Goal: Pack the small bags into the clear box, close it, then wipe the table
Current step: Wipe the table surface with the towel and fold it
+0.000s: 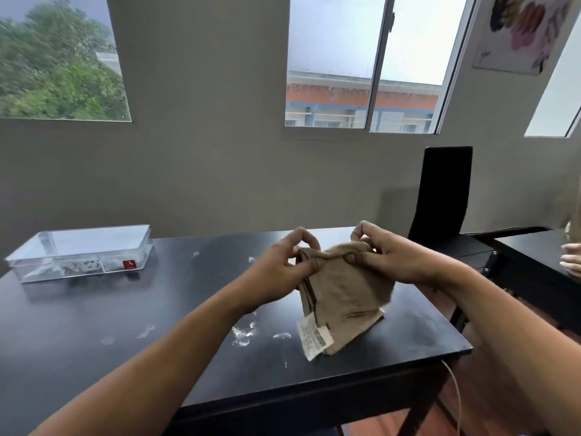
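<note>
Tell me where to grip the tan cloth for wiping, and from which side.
Grip the tan cloth by its bunched top edge, from above: both hands, left and right, pinch it there, and its lower end with the white tag rests on the table.

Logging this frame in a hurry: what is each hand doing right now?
Left hand: pinches the top edge of the folded tan cloth.
Right hand: pinches the same cloth's top edge.

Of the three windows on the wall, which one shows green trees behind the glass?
The leftmost window, above the clear box. The other two show a building or only pale light.
</note>
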